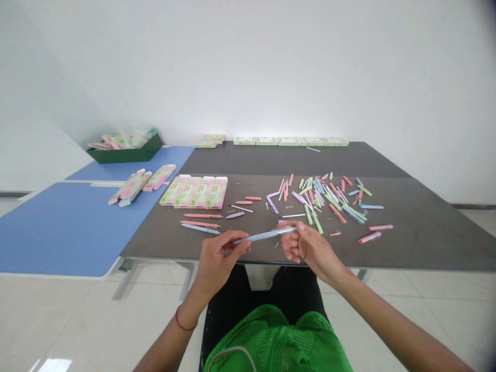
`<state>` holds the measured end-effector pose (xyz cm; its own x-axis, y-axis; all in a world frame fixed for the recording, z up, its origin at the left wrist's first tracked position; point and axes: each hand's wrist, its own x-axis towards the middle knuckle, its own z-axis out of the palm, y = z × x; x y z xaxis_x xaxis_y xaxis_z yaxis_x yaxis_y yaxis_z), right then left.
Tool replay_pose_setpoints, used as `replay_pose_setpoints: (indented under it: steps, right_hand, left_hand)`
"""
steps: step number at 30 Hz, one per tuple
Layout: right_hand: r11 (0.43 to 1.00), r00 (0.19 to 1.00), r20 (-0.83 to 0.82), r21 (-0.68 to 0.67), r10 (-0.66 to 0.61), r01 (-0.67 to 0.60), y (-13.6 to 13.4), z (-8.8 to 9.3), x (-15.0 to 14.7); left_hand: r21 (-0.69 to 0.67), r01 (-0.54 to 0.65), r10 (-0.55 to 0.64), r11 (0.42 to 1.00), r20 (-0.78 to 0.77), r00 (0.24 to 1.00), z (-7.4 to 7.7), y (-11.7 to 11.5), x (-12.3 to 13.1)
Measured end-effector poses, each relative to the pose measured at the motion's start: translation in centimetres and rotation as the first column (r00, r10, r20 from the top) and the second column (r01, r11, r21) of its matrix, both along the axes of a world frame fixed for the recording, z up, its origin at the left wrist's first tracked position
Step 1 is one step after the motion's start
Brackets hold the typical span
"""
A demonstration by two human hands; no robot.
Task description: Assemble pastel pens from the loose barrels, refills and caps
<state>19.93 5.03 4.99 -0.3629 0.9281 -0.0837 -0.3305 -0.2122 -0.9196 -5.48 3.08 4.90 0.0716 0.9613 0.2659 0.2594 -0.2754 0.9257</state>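
A light blue pen (265, 235) is held level over the table's front edge, between my two hands. My left hand (222, 254) pinches its left end between thumb and fingers. At the other end, the fingertips of my right hand (306, 245) close on the pen's clear-looking tip. Left of it lie two assembled pink pens (203, 216) and a blue pen (200, 228), side by side. A purple pen barrel (235, 215), two pink barrels (244, 202) and a thin refill (242, 208) rest just beyond my left hand.
Loose pen barrels, refills and caps (321, 196) are scattered across the right of the dark table (426, 227). Several printed cartons (197, 192) stand in a row at left, with more cartons (134, 187) on the blue table. Behind are a green bin (129, 154) and a row of boxes (290, 141).
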Motion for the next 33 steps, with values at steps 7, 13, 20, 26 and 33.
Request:
replay_pose_setpoints:
  steps: [7, 13, 20, 26, 33]
  right_hand:
    - [0.913, 0.830, 0.539, 0.397, -0.146, -0.097, -0.5, -2.4, -3.3]
    - [0.777, 0.631, 0.746, 0.521, -0.213, -0.354, 0.3, -4.0, -10.9]
    - [0.715, 0.329, 0.865, 0.500, -0.379, -0.489, 3.1, -4.0, -16.5]
    - [0.716, 0.322, 0.858, 0.512, -0.400, -0.475, 3.7, -4.9, -16.7]
    - [0.618, 0.622, 0.631, 0.733, -0.464, -0.283, 2.7, -2.1, -9.0]
  left_hand:
    - [0.122, 0.014, 0.033, 0.992, -0.374, 0.927, -1.2, -1.4, -7.1]
    - [0.379, 0.044, 0.221, 0.924, -0.626, 0.748, -3.2, -0.5, -13.4]
    - [0.381, 0.128, 0.209, 0.916, -0.723, 0.659, -4.6, 4.5, -18.6]
    - [0.362, 0.141, 0.203, 0.921, -0.758, 0.619, -5.0, 6.1, -19.7]
    - [0.429, 0.028, 0.325, 0.903, -0.724, 0.609, -3.4, 3.8, -19.0]
